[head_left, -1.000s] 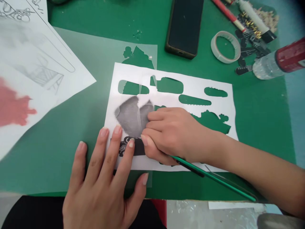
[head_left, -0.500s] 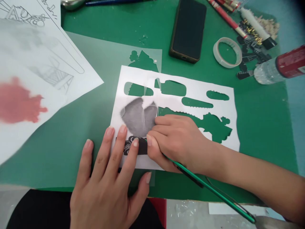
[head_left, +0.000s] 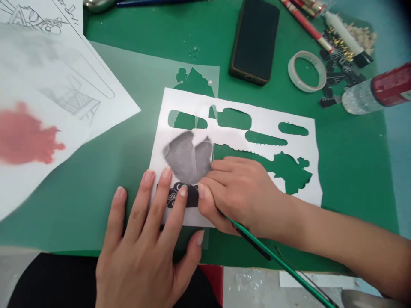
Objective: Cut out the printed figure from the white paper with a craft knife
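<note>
My left hand (head_left: 147, 239) lies with fingers spread. Its fingertips press on a white cut-out sheet (head_left: 237, 99) and on a small black piece (head_left: 192, 196) marked with white curling lines. My right hand (head_left: 237, 192) is closed around a long, thin green tool (head_left: 272, 248), its exact kind unclear. The tool slants from the lower right into the fist, and its narrow tip shows by the thumb at the black piece's upper edge. Just above the piece, a grey smudged patch (head_left: 183, 160) with a clear strip across it lies on the sheet. Part of the black piece is hidden by my fingers.
Beyond the sheet lie a phone (head_left: 255, 40) and a tape roll (head_left: 307, 71). A bottle with a red label (head_left: 390, 85) lies at right, near small black pieces (head_left: 345, 70). Paper with drawings and a red blot (head_left: 28, 134) covers the left. A translucent sheet (head_left: 128, 68) lies underneath.
The right hand and the green tool have shifted very slightly, with the tool's rear end lower. The left hand stays pressed on the same spot.
</note>
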Motion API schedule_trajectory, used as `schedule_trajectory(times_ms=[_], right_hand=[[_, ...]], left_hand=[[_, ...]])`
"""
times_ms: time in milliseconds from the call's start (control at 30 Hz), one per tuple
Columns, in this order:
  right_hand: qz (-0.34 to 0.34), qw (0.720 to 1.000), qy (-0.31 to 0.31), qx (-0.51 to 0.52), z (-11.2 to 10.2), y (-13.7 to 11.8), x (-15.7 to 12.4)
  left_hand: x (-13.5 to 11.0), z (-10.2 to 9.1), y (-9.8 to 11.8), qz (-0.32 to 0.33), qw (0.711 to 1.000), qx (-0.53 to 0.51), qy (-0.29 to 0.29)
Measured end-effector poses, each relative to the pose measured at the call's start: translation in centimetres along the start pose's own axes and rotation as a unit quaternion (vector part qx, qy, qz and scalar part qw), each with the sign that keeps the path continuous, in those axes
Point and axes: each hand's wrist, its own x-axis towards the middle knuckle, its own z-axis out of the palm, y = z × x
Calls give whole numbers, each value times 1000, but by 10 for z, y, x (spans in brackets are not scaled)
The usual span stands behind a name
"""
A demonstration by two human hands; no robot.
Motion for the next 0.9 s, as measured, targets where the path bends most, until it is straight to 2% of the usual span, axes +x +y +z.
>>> schedule_trajectory(times_ms=[233,367,700,900], right_hand=[[70,997,0,-15,-1,-18,2],[140,990,10,-25,3,-34,2],[295,946,70,-114,21,-73,12],[337,926,114,-127,31,-87,14]], left_hand=[[3,0,4,-17,1000,-20,17],[3,0,5,-20,999,-28,23],[-1,2,3,-18,998,-58,28],[-2,2,-1,-17,997,-74,20]])
